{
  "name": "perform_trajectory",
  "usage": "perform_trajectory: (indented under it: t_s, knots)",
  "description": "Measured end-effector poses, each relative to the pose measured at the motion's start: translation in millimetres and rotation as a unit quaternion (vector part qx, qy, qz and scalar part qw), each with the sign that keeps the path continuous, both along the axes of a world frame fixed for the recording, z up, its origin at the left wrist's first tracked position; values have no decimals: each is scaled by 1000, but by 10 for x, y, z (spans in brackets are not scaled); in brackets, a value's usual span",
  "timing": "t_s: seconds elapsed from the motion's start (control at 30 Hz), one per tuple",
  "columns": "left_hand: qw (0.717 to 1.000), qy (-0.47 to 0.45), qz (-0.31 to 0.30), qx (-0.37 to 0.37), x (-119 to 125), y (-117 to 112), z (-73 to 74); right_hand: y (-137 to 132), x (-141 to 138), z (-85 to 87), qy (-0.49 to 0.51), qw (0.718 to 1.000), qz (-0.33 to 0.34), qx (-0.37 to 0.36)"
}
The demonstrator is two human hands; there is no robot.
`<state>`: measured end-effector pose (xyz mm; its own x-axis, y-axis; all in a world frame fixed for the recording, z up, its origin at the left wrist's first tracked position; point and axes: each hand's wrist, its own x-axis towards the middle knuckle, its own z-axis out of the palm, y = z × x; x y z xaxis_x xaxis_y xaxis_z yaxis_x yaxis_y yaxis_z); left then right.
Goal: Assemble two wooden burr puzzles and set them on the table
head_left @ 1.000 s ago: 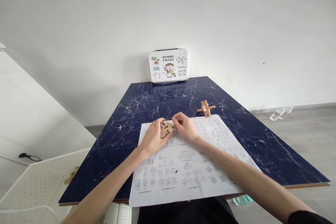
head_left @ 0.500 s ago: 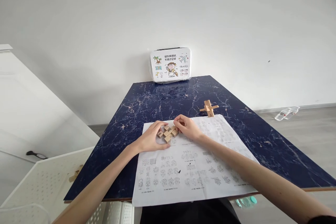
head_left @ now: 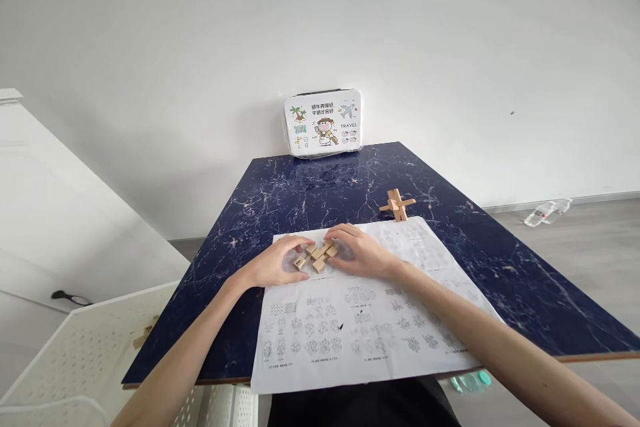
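Several notched wooden puzzle blocks (head_left: 319, 265) sit joined in a crosswise cluster on a printed instruction sheet (head_left: 330, 340). At the cluster's left end is a wooden block with a dark mark (head_left: 299, 263). My left hand (head_left: 273, 261) curves around that end, thumb and fingers apart, with a gap to the marked block. On the other side, my right hand (head_left: 364, 252) has its fingertips at the far edge and its thumb at the near edge of the cluster's right end, gripping it. Part of that end is hidden by the fingers.
An assembled wooden cross puzzle (head_left: 397, 205) stands beyond the sheet on the dark blue marbled table (head_left: 310, 193). At the back, a white printed case (head_left: 323, 123) leans on the wall. Plastic bottles (head_left: 540, 213) lie on the floor at right; a white perforated surface (head_left: 85, 340) is at left.
My left hand has shifted a little left, and the marked block has turned and moved left. My right hand's fingers have gone from a pinch to a wider hold on the cluster.
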<state>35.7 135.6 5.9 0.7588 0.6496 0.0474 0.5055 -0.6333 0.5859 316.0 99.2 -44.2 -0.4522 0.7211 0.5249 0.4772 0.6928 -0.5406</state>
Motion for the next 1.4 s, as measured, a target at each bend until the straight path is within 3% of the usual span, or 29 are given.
perform_trajectory:
  t_s: [0.2, 0.37, 0.57, 0.7, 0.8, 0.9, 1.1, 1.23, 1.4]
  knots:
    - [1000, -16, 13, 14, 15, 19, -26, 7, -28, -13, -31, 1000, -3, 0]
    - [989, 24, 82, 118, -36, 87, -108, 9, -37, -23, -24, 999, -25, -8]
    - [982, 38, 93, 161, -50, 135, -144, 21, -13, -46, 15, 998, -37, -43]
    - [976, 6, 131, 173, -33, 129, -161, 53, 12, -9, 106, 988, -48, -100]
    - [976, -49, 175, 120, -8, 104, -150, 77, 44, 48, 183, 963, -47, -192]
    - [973, -140, 181, 8, 37, 75, -133, 80, 69, 98, 243, 932, -50, -262]
    - [927, -279, 149, -200, 122, 63, -177, 94, 63, 82, 347, 878, -23, -328]
    - [931, -258, 143, -217, 125, 57, -193, 122, 70, 51, 414, 831, 0, -371]
    - [955, -212, 125, -167, 141, 42, -171, 116, 68, 86, 466, 789, 19, -401]
